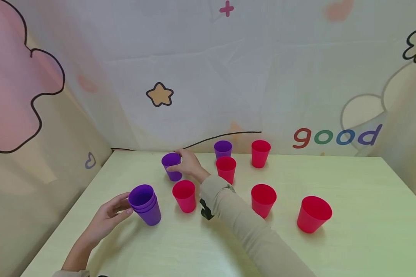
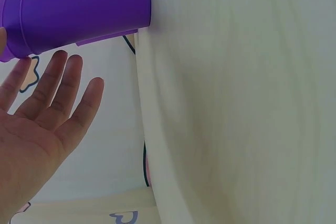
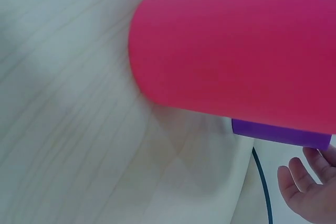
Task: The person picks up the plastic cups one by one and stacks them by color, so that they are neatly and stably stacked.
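Observation:
My left hand [image 1: 107, 217] holds a stack of nested purple cups [image 1: 149, 215] near its rim, thumb in front and index finger behind. In the left wrist view the thumb and index tip meet the stack [image 2: 89, 11], while the other fingers spread away from it. Farther back, my right hand [image 1: 190, 165] pinches a single purple cup [image 1: 175, 176] at its right side, the thumb across the front. A red cup [image 1: 185, 200] stands between the stack and my right forearm. The right wrist view has a red cup [image 3: 226, 51] covering most of the purple cup [image 3: 278, 133].
Another purple cup [image 1: 223, 147] stands at the back, partly behind a red cup [image 1: 226, 171]. More red cups stand at the back [image 1: 260, 156], beside my right sleeve [image 1: 263, 202] and farther right [image 1: 308, 219]. A printed cloth [image 1: 208, 96] hangs behind the table.

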`<state>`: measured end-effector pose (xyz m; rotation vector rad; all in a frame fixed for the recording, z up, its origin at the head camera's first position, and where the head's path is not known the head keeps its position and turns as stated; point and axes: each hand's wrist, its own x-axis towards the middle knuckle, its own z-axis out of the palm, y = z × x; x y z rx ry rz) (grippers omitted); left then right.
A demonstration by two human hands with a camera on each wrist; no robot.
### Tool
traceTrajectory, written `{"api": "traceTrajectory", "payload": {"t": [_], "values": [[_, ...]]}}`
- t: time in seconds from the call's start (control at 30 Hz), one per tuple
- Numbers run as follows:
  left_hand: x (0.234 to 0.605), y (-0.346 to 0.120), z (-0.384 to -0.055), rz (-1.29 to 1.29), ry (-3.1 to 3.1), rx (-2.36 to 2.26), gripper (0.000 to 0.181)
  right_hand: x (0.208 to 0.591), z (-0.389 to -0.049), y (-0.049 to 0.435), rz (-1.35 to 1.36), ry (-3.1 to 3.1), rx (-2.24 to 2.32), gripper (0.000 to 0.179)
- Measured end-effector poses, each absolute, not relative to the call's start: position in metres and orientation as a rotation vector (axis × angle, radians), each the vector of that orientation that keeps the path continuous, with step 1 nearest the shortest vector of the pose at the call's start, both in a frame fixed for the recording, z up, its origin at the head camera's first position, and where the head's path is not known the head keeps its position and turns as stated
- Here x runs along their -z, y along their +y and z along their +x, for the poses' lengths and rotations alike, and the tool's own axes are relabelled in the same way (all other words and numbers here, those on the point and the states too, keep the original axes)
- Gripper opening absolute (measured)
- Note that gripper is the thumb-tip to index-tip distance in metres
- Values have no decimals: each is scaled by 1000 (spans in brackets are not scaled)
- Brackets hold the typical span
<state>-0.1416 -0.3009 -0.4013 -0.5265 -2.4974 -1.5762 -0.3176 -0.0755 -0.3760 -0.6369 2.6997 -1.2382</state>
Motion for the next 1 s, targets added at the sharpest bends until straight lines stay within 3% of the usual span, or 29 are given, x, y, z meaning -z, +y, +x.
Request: {"api": "traceTrajectory", "payload": {"t": [0.4,1.0], "values": [[395,-295,-140,-524,-2432,1588,46,370,-315,-71,-595,2683,1304,60],[398,-290,-141,-421,-2363,1601,35,346,-307,-62,-592,2583,1452,55]]}}
